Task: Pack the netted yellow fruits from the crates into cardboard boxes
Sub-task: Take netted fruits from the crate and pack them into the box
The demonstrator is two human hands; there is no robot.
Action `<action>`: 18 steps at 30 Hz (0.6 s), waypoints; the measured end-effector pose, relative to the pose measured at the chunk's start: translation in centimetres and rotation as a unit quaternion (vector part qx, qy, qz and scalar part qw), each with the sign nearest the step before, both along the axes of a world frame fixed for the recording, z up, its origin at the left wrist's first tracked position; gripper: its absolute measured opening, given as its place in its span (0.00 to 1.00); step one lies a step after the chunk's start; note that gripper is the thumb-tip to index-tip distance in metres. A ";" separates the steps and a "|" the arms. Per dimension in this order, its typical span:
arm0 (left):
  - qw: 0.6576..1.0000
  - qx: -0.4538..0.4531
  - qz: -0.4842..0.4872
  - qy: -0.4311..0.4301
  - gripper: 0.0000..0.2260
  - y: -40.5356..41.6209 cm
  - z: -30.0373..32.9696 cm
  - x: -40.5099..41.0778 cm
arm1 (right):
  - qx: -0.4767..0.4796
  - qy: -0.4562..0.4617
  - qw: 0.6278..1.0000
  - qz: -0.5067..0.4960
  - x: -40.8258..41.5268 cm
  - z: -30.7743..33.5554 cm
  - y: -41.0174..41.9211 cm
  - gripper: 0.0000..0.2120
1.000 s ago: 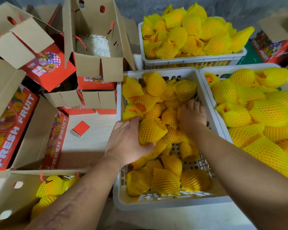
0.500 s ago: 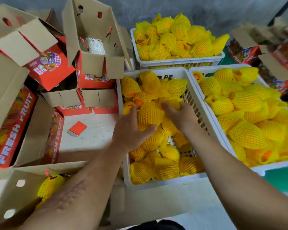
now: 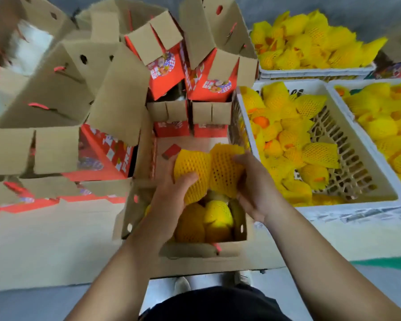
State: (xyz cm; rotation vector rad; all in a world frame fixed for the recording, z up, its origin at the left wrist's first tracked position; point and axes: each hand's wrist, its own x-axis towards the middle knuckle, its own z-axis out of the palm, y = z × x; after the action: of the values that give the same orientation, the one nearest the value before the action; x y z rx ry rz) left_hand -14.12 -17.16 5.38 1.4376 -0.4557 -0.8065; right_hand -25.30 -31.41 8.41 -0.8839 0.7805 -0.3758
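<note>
My left hand grips one netted yellow fruit and my right hand grips a second netted yellow fruit. Both fruits are held side by side above an open cardboard box in front of me. Several netted fruits lie inside that box. To the right stands the white crate I took them from, about half full of netted fruits, with bare lattice floor showing on its right side.
Two more white crates of netted fruit stand at the far right and at the back. Open red and brown cardboard boxes crowd the left and back. A small red card lies on flattened cardboard. My shoes show below.
Both hands have lifted one fruit each out of the middle crate and carried them left and toward me, over the open box. The camera has swung left and down.
</note>
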 end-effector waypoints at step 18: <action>0.771 0.568 -0.204 -0.204 0.35 2.9 -6.6 4.7 | -0.248 0.488 0.801 0.245 7.5 -9.7 7.8 0.28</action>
State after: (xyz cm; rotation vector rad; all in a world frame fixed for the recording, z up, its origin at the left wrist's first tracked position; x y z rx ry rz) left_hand -9.39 -14.24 -1.19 2.7512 -0.6649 -1.2096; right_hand -17.75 -23.61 -1.28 -1.7810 1.3701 0.4263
